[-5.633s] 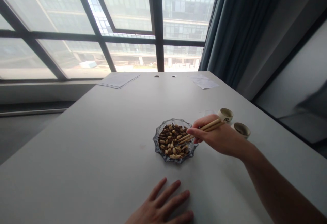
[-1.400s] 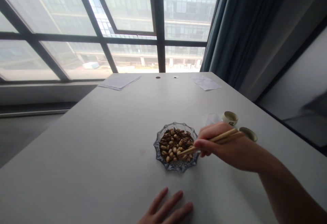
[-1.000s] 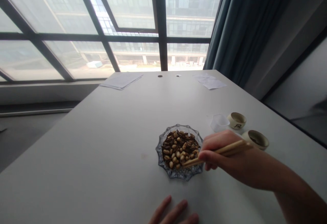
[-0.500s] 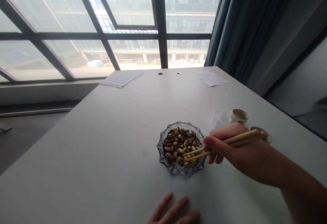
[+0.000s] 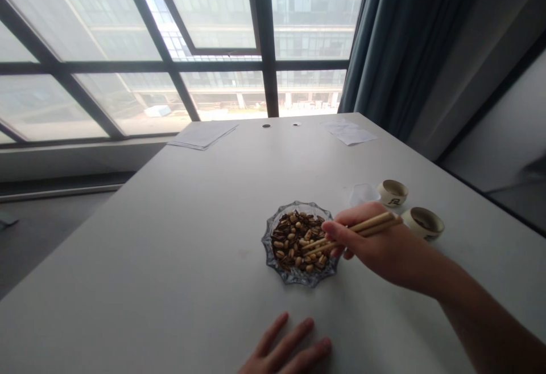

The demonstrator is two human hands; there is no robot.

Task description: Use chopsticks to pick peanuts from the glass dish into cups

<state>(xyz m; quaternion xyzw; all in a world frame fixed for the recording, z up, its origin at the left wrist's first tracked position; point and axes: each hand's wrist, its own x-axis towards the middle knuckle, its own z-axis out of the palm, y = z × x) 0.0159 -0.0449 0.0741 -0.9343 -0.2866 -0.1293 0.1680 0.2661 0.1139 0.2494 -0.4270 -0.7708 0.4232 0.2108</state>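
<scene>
A scalloped glass dish (image 5: 268, 247) holds a mix of pale peanuts and dark striped seeds (image 5: 298, 241) on a white table (image 5: 179, 237). My right hand (image 5: 375, 243) is closed round a pair of wooden chopsticks (image 5: 362, 227); their tips reach into the right side of the pile. Whether the tips grip a piece is too small to tell. My left hand (image 5: 285, 354) lies flat on the table at the bottom edge, fingers spread, holding nothing.
Two small ceramic cups (image 5: 393, 192) (image 5: 422, 223) and a clear plastic cup (image 5: 364, 194) stand right of the dish, behind my right hand. Papers (image 5: 203, 134) (image 5: 348, 132) lie at the far edge below a large window. A dark curtain (image 5: 392, 49) hangs at the right.
My right hand has shifted a little left and further over the dish, the chopstick tips moving deeper into the pile. My left hand stays flat in place.
</scene>
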